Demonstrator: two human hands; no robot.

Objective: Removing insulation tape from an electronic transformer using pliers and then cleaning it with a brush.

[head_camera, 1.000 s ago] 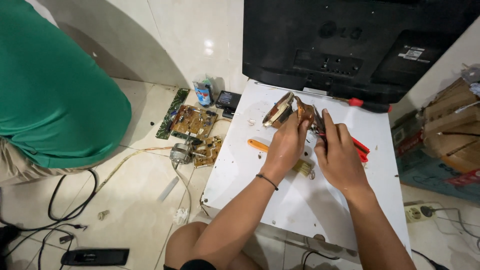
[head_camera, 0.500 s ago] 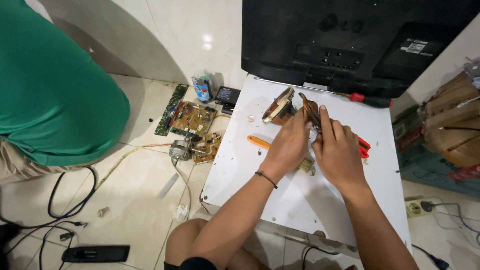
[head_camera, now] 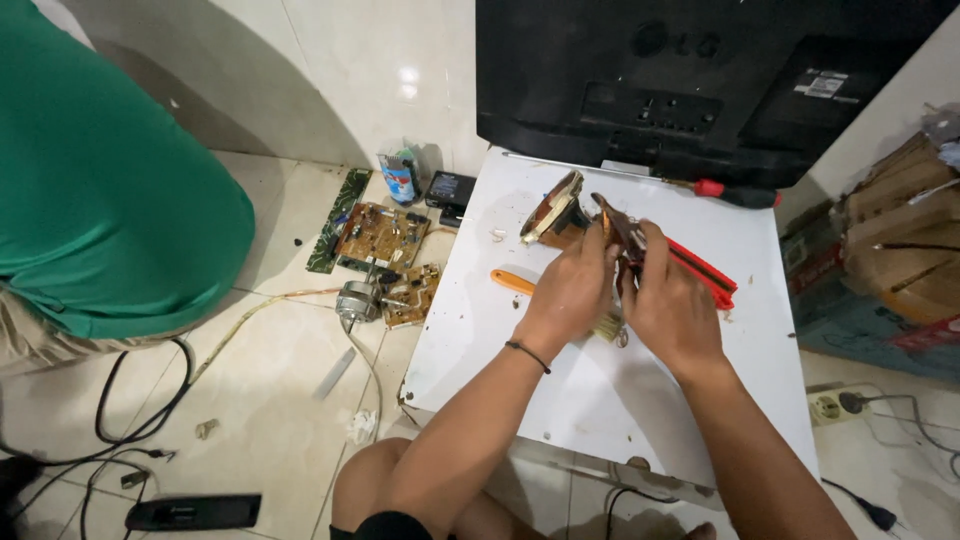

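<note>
My left hand and my right hand are close together over a white board used as a work surface. Both grip a brown, copper-wound coil part with a round flared end that sticks up to the left above my fingers. A dark strip of that part runs under my right thumb. An orange-handled tool lies on the board just left of my left hand. Red-handled pliers lie to the right of my right hand. A small brush tip shows between my wrists.
The black back of a television stands behind the board, with a red-handled screwdriver at its foot. Circuit boards, a small motor and a can lie on the tiled floor. A person in green crouches left. Cables, cardboard boxes.
My hands stay on the coil part and have shifted slightly on it. The view has drifted a little; nothing else on the board has moved.
</note>
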